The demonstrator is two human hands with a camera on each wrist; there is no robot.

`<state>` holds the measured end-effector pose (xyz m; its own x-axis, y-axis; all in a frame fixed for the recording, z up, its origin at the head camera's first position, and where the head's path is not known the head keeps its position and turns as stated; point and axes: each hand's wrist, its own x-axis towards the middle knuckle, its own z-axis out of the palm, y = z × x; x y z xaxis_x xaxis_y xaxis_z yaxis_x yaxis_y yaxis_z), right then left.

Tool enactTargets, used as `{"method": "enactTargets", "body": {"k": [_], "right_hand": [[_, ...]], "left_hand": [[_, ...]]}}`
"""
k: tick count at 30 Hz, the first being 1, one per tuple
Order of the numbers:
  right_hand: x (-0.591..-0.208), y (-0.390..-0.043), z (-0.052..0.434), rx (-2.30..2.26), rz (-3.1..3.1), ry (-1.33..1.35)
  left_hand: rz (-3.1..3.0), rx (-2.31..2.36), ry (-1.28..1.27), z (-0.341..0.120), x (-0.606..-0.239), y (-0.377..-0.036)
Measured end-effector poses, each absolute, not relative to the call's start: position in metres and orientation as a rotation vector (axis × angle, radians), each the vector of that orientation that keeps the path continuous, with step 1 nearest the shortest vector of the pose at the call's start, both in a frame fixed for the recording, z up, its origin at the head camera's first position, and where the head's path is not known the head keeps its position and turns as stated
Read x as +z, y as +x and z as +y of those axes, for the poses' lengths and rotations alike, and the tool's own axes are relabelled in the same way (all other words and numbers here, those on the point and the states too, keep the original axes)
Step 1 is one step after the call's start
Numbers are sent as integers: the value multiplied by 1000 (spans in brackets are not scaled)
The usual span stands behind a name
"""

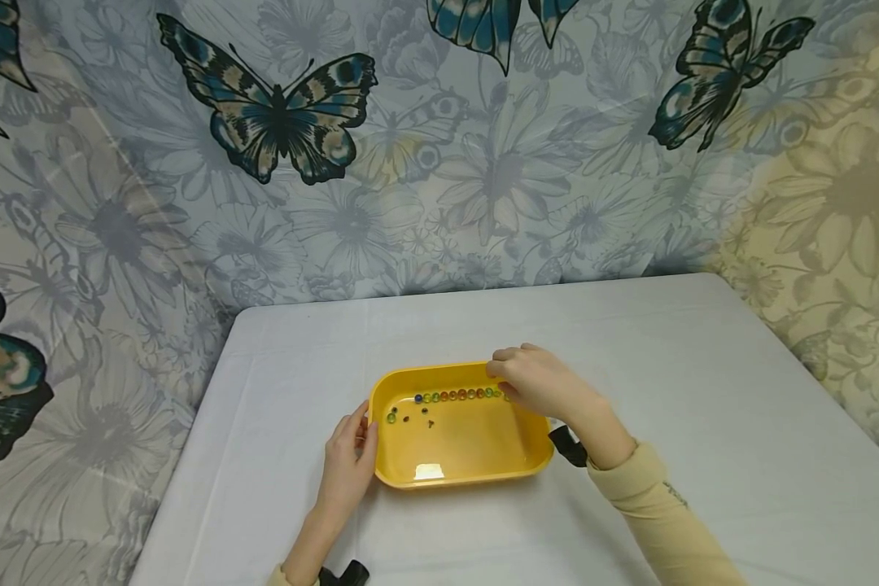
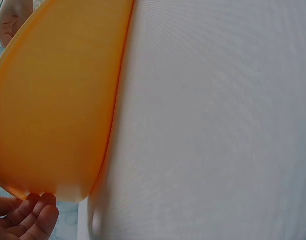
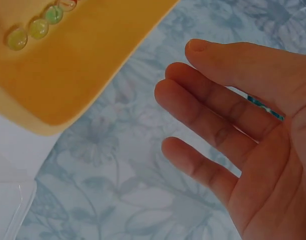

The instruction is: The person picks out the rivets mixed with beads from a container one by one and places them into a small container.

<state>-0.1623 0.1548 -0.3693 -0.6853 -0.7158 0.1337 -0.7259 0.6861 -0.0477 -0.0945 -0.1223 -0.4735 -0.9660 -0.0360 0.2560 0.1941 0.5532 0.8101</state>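
- Now your yellow tray (image 1: 476, 456) stands on the white table (image 1: 703, 391), near the middle and a little toward you.
- Inside the tray, a row of small coloured beads (image 1: 457, 395) lies along the far wall; most are orange, with green and blue ones among them. A few loose beads (image 1: 408, 418) lie apart from the row, near the left wall.
- Your right hand (image 1: 538, 378) is over the far right corner of the tray, at the right end of the row. In the right wrist view its fingers (image 3: 208, 105) are relaxed and only gently bent, and they hold nothing.
- Your left hand (image 1: 350, 460) rests against the left wall of the tray from outside. Its fingers (image 2: 35, 217) are almost straight and touch the rim; they do not curl around it.
- Both your sleeves are pale yellow, and a black strap (image 1: 567, 446) shows at your right wrist.
- Behind the table hangs a cloth with butterflies and flowers (image 1: 286, 114).
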Motion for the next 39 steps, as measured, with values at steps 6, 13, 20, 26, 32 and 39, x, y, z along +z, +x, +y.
{"method": "enactTargets", "body": {"k": [6, 13, 20, 26, 32, 39], "right_hand": [[-370, -163, 145, 105, -2767, 1244], [-372, -162, 135, 65, -2756, 1310], [-375, -164, 125, 43, -2753, 1334], [-380, -166, 118, 25, -2743, 1362], [-383, -168, 111, 48, -2738, 1391], [-388, -172, 103, 67, -2743, 1423]], "left_hand": [[-2538, -1358, -139, -122, -475, -95], [-2514, -1349, -156, -122, -476, -95], [-2528, -1361, -146, -122, -475, -96], [-2537, -1351, -150, -123, -474, -96], [-2541, -1333, -163, -123, -476, -96], [-2531, -1340, -152, -122, -475, -96]]}}
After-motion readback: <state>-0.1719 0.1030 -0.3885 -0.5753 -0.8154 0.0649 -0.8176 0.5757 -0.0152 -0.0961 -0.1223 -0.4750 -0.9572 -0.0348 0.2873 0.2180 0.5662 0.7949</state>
